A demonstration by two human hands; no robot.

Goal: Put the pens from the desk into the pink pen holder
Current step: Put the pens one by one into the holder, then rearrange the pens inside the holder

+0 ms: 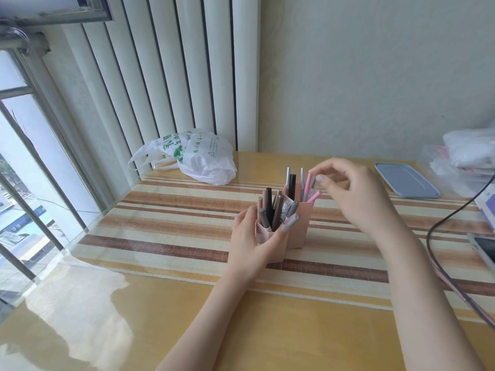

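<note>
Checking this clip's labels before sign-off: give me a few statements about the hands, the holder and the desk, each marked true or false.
1. The left hand grips the pink pen holder. True.
2. The right hand rests flat on the desk. False: it is raised at the pen tops, fingertips at a pink pen.
3. The holder is empty. False: many pens stand in it.
4. A white plastic bag lies behind the holder, to the left. True.
</note>
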